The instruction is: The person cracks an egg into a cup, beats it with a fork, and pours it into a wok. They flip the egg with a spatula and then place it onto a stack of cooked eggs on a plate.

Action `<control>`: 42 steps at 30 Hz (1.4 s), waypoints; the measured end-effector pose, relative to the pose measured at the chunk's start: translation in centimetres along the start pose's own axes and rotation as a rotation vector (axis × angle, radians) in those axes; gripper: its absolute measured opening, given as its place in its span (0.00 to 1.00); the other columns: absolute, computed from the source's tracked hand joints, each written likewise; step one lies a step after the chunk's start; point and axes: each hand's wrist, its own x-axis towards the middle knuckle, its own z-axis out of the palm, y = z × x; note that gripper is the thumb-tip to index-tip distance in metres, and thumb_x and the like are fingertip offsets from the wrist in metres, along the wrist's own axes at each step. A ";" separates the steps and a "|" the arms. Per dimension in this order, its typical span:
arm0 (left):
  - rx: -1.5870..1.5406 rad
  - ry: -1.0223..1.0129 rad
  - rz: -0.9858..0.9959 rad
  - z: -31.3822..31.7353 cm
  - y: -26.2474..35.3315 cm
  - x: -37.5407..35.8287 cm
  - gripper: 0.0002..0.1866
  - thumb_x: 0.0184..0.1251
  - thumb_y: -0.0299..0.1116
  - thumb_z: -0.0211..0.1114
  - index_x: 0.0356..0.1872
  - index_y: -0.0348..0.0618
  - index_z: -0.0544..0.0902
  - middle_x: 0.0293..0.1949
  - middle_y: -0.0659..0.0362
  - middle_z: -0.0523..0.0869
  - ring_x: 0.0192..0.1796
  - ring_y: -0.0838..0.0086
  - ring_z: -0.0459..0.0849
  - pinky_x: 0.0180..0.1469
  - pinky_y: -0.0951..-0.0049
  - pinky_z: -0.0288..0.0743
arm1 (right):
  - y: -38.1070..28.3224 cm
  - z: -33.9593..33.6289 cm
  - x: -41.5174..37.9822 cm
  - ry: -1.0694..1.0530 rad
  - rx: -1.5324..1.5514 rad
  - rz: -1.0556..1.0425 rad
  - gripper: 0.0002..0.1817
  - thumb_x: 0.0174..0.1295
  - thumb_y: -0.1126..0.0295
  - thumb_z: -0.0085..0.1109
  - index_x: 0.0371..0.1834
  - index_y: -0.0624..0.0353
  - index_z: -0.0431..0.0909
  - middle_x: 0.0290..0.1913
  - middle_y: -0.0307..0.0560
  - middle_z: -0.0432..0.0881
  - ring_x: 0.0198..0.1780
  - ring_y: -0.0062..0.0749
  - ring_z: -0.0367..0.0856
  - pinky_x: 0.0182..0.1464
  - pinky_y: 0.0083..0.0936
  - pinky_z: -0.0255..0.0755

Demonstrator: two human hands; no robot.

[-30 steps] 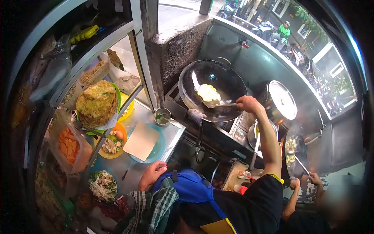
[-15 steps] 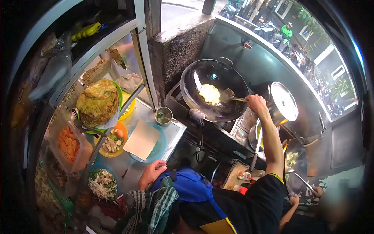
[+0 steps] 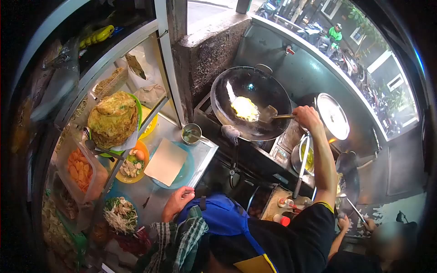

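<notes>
My right hand point(image 3: 307, 117) is wrapped round the handle of a spatula point(image 3: 270, 113), whose flat blade lies in the large wok point(image 3: 223, 93). A yellow-white egg point(image 3: 245, 108) sits in the wok, just left of the blade and slightly apart from it. My left hand point(image 3: 179, 202) is low beside the counter edge and the blue bag at the waist, its fingers loosely bent with nothing in them. Nearest to it is a blue plate point(image 3: 183, 171) with a sheet of brown paper point(image 3: 166, 162) on it.
A metal cup point(image 3: 191, 134) stands at the counter corner, near an orange bowl point(image 3: 144, 150) of eggs and meat. Fried omelettes point(image 3: 114, 119) are piled at left. A lidded pot point(image 3: 332, 116) stands right of the wok. At lower right a co-worker's hands point(image 3: 343, 223) work a second wok point(image 3: 349, 182).
My right hand and the spatula have shifted slightly right. The egg stays in the wok and my left hand keeps its place. The co-worker's second wok has moved, its food now less visible.
</notes>
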 end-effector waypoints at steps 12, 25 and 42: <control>0.000 0.004 0.006 0.0 -0.2 0.2 0.19 0.69 0.38 0.67 0.55 0.36 0.82 0.48 0.52 0.88 0.48 0.71 0.85 0.55 0.70 0.77 | -0.7 3.7 1.5 -0.119 0.317 -0.019 0.18 0.59 0.62 0.60 0.51 0.50 0.87 0.48 0.52 0.88 0.52 0.50 0.86 0.59 0.42 0.77; -0.012 0.021 0.018 0.1 -0.8 0.1 0.19 0.69 0.37 0.68 0.55 0.36 0.82 0.49 0.51 0.88 0.51 0.69 0.86 0.55 0.69 0.78 | -1.6 1.2 1.4 0.040 0.045 -0.033 0.16 0.58 0.69 0.61 0.50 0.50 0.87 0.42 0.51 0.89 0.46 0.51 0.87 0.52 0.43 0.80; 0.001 0.015 0.001 -0.2 -0.3 0.0 0.18 0.70 0.37 0.67 0.55 0.36 0.82 0.49 0.51 0.88 0.50 0.70 0.86 0.54 0.69 0.78 | -0.4 5.0 3.3 0.055 0.241 -0.046 0.15 0.58 0.66 0.64 0.49 0.49 0.88 0.45 0.52 0.88 0.48 0.50 0.87 0.54 0.42 0.79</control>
